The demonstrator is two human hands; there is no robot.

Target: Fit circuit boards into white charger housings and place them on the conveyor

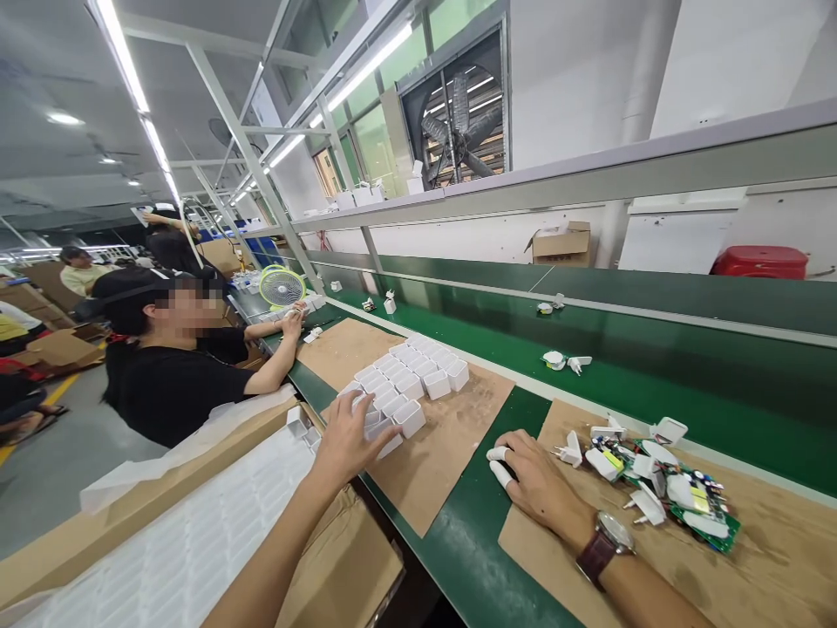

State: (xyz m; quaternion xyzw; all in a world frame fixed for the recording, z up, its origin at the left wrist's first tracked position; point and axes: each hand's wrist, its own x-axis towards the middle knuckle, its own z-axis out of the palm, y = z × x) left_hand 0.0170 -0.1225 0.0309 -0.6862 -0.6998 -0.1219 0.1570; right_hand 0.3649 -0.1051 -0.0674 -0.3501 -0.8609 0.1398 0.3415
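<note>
White open-topped plastic casings point(406, 377) stand in close rows on a brown cardboard sheet point(451, 453). My left hand point(350, 436) is at the near left corner of these rows, thumb and fingers bent around a few casings there; its palm side is hidden. To the right, my right hand point(533, 475) lies on the bench by the edge of a second cardboard sheet point(778, 462), fingers loosely extended with nothing in them. White finger cots cover two of its fingers. Beside it is a pile of green circuit boards point(680, 488) wired to white plug pieces point(646, 504).
A large carton point(124, 523) filled with white casings stands at the lower left. Across the bench, a green conveyor belt point(471, 327) carries a few boards and plugs. A co-worker point(176, 366) sits at the left, hands on small white parts near a fan point(281, 286).
</note>
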